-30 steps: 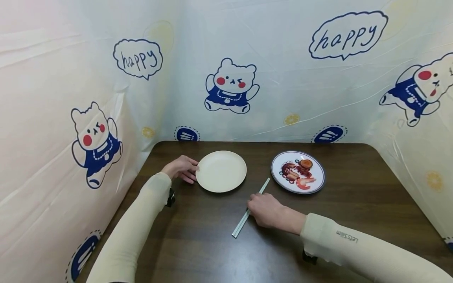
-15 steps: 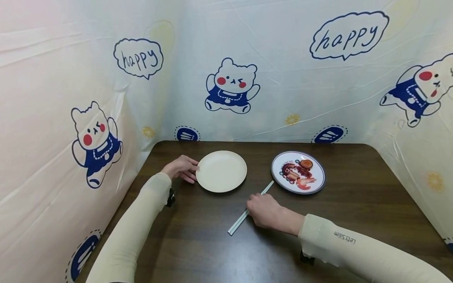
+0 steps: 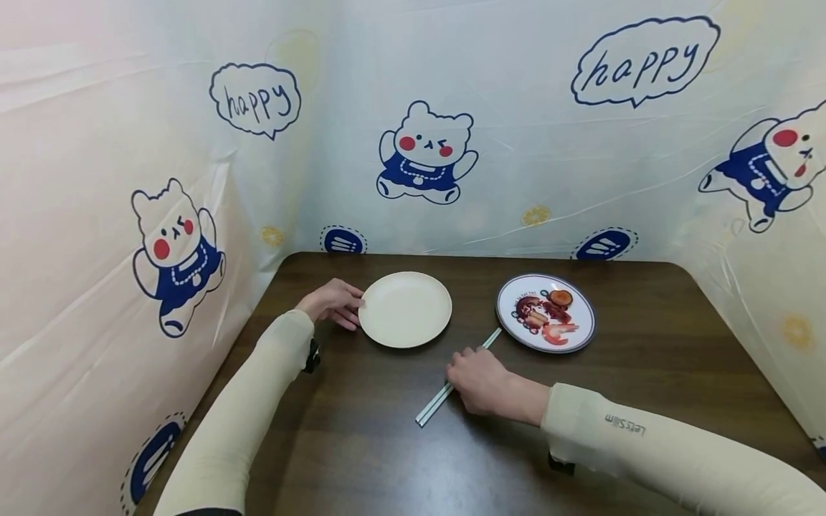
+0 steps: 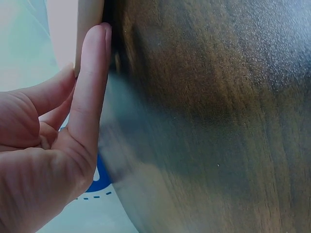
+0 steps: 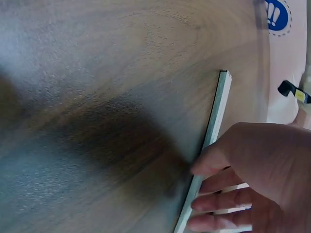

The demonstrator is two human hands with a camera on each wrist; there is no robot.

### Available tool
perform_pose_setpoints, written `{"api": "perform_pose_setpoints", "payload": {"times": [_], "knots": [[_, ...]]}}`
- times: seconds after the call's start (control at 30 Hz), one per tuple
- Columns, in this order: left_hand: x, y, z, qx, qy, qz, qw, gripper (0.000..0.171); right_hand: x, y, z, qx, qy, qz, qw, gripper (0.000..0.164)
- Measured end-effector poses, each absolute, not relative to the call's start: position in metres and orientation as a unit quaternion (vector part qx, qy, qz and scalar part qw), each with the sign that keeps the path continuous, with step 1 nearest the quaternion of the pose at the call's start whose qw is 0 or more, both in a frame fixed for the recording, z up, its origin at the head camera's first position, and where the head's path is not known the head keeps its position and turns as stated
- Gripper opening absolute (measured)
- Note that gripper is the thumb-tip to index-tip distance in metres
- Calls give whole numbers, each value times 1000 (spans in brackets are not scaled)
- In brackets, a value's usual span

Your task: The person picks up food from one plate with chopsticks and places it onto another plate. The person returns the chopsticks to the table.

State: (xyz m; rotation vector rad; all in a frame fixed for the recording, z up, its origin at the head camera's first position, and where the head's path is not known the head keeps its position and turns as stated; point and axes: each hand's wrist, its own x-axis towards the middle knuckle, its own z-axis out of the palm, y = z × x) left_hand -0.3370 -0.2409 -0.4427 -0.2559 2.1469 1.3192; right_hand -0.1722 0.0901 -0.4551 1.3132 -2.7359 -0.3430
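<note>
At the cream plate's (image 3: 405, 309) left edge is my left hand (image 3: 334, 301), its thumb and fingers gripping the rim. The left wrist view shows the thumb and a long finger against the plate (image 4: 90, 19). A pair of pale green chopsticks (image 3: 431, 410) lies slantwise on the table, and my right hand (image 3: 482, 380) pinches them around the middle. In the right wrist view the thumb and fingertips of the right hand (image 5: 257, 170) meet at the chopsticks (image 5: 218, 104). The hand covers part of their length.
A blue-rimmed white plate (image 3: 584, 304) printed with shrimp and other food stands right of the cream plate, close to the chopsticks' far tips. The dark wooden table (image 3: 361, 444) borders on a patterned cloth curtain (image 3: 310, 158) at the back and sides.
The chopsticks have turned slightly: their near end went left and their far end right toward the printed plate. My right hand shifted a little left. The left hand keeps its hold.
</note>
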Motion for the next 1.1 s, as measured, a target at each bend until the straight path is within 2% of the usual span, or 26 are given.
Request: {"api": "perform_pose_setpoints", "payload": {"times": [0.17,0.27,0.6,0.9,1.1], "knots": [[-338,-240,-442,-99,803,500,308,46,-169,78,-454,468,-851,-216,97,26],[-337,-241,-442,-97,801,502,312,48,-166,71,-455,479,-828,-266,119,29],[-337,-243,-441,-89,803,499,314,48,-162,56,-459,469,-806,-338,130,23],[-338,-244,-442,-92,799,503,316,49,-158,49,-465,460,-804,-336,169,4],[-337,-244,-443,-89,798,507,314,48,-158,47,-465,453,-812,-338,144,2]]}}
